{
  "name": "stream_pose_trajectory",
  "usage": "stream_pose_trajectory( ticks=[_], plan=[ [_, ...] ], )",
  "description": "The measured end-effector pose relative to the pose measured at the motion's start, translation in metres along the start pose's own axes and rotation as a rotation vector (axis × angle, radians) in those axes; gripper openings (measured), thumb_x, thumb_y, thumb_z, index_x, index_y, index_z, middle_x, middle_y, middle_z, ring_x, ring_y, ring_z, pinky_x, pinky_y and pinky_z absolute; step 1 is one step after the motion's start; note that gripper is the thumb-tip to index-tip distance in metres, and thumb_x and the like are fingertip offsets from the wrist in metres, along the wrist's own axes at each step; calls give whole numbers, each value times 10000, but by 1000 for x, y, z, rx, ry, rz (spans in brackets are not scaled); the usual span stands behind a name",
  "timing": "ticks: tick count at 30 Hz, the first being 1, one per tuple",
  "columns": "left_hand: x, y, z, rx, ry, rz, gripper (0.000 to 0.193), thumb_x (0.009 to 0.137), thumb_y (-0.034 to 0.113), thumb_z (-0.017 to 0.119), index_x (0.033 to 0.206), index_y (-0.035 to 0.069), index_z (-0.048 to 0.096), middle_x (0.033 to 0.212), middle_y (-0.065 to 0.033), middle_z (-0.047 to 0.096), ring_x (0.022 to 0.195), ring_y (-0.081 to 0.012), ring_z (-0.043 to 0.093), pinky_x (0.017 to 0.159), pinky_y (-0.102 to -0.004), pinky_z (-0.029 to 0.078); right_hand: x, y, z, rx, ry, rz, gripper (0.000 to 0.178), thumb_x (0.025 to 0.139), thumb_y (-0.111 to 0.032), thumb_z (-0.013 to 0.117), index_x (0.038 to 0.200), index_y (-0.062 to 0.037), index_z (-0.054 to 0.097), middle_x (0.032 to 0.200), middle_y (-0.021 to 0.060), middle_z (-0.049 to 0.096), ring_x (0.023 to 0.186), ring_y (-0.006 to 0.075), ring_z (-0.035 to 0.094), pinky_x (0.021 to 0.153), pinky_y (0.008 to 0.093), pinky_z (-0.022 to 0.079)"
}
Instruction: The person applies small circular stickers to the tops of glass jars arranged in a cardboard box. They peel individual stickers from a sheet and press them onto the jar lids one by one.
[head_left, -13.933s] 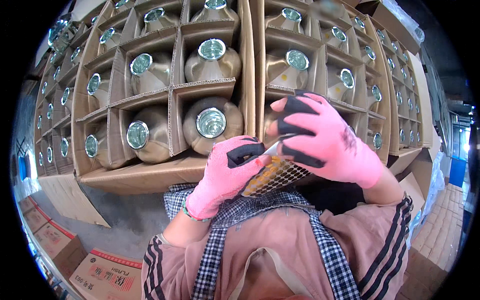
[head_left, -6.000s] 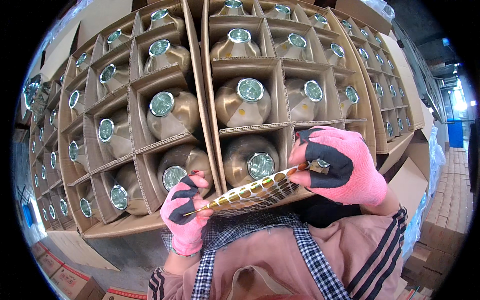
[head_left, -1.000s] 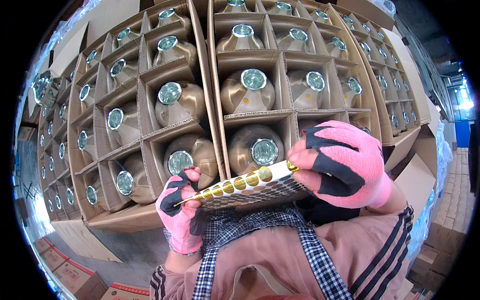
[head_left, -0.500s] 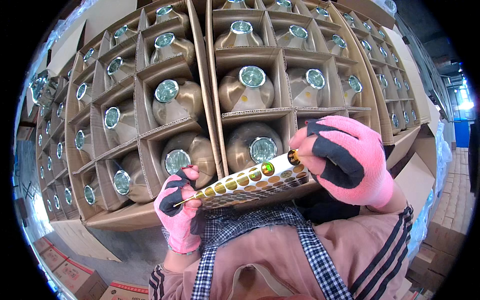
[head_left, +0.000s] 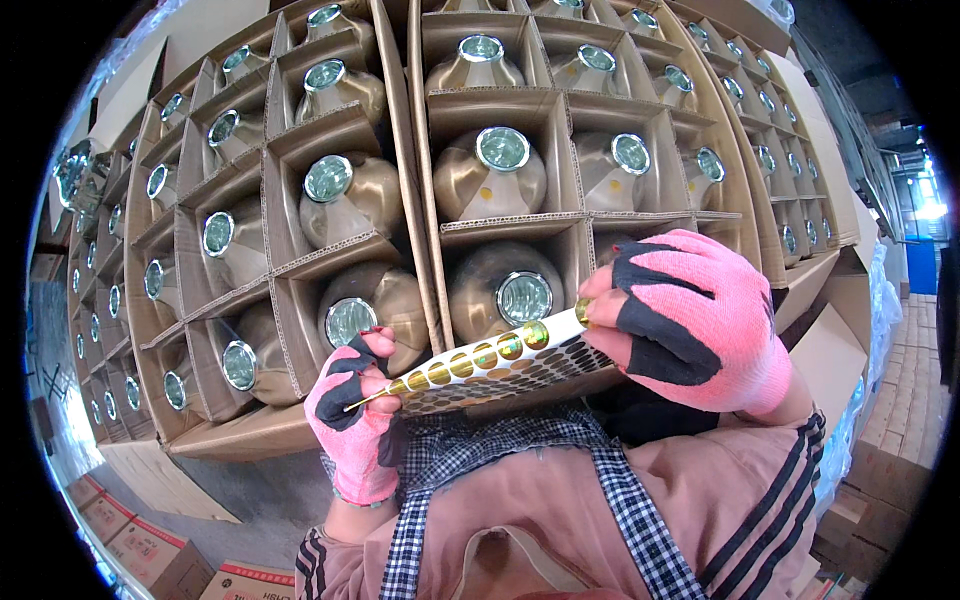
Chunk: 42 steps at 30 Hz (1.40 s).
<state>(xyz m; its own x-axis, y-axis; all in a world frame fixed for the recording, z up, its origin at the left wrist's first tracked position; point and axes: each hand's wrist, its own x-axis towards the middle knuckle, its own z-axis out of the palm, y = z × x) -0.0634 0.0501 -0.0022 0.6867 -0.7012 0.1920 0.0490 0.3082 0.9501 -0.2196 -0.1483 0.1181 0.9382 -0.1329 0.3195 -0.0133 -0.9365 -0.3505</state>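
Between my two hands stretches a white sheet of round gold stickers (head_left: 490, 375), its top edge bent over so a row of shiny stickers faces up. My left hand (head_left: 355, 415), in a pink and black fingerless-tip glove, pinches the left end. At the right corner my right hand (head_left: 690, 315), gloved alike, grips the sheet with thumb and fingers beside a gold sticker. Whether that sticker is lifted from the sheet I cannot tell. Just beyond the sheet, a round glass jar (head_left: 505, 285) with a silvery rim sits in a cardboard compartment, and another jar (head_left: 375, 310) stands left of it.
Large cartons with cardboard dividers (head_left: 515, 228) hold several more glass jars ahead, left and right. An open carton flap (head_left: 830, 345) sticks out at the right. Closed cardboard boxes (head_left: 150, 555) lie at the lower left. Clear plastic wrap (head_left: 882, 300) hangs by the right carton.
The sheet has tilted slightly, and its glints have shifted. My right fingers have moved a little at its right corner. My left hand keeps its pinch, almost still.
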Motion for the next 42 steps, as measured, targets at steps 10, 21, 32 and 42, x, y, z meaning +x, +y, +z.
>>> stream_pose_trajectory(
  ticks=[10,21,32,42],
  plan=[
    [0,0,1,-21,-28,-20,280,695,275,703,722,41,551,838,-76,509,941,-276,505,924,-494,359,0,-3,0,181,17,218,131,618,6,652,695,-55,565,686,63,595,682,232,606,600,306,480],
    [4,-5,5,-12,39,-41,295,643,249,741,682,-1,590,720,-98,530,848,-272,538,856,-453,396,-5,60,-10,823,350,677,124,810,-98,561,784,16,520,852,109,594,792,143,544,720,269,433],
    [20,-18,18,-63,41,-70,251,600,166,750,698,-11,601,746,-119,566,847,-286,559,834,-442,416,19,302,-38,125,717,707,89,790,-100,580,825,-18,583,790,72,636,665,177,609,609,273,477],
    [38,-15,28,148,106,-142,277,563,203,742,628,-22,594,685,-89,538,808,-272,561,820,-444,413,90,419,-26,-1179,-534,203,214,674,-128,612,885,-102,586,957,70,585,1009,243,516,849,372,413]
  ],
)
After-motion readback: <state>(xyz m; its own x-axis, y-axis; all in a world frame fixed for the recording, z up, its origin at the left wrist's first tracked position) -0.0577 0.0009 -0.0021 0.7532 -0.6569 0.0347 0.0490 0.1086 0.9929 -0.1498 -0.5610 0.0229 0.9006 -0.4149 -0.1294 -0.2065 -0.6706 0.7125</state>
